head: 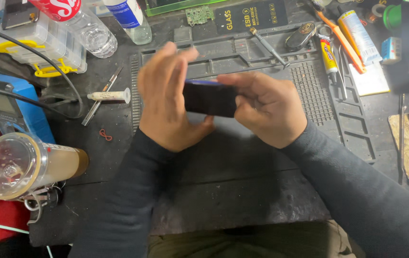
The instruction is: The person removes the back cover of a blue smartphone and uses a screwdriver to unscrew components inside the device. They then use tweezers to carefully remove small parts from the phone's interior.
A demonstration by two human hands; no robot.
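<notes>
Fingers: both hands closed on a dark flat phone-like slab (209, 98), held edge-on above the mat.
Left hand (166, 100): fingers (173, 59) raised over slab's left end, slightly motion-blurred; thumb under lower edge; palm covers that end.
Right hand (266, 107): fingers (242, 81) wrapped along slab's top edge and right end, thumb at front.
Slab: black face toward camera, blue strip along top edge; between both hands, off the surface, mid-frame.
Repair mat (338, 119): grey, ribbed grid and compartments, under and behind hands.
Syringe (109, 96): white, lying left of left hand, near but apart.
Tweezers (101, 95): metal, crossing beside syringe.
Red rubber band (105, 135): on dark bench, below syringe.
Screwdriver (269, 47): on mat behind right hand.
Glue tubes (328, 56): upper right, beside orange tool (340, 40).
Circuit board (199, 15): small, green, top centre.
Plastic bottles (90, 28): clear, lying top left.
Parts box (37, 38): clear, yellow clips, far left.
Multimeter (8, 107): blue, left edge, black cable over it.
Clear cylinder (18, 165): lower left, lying on side.
Sleeves: dark, both arms.
</notes>
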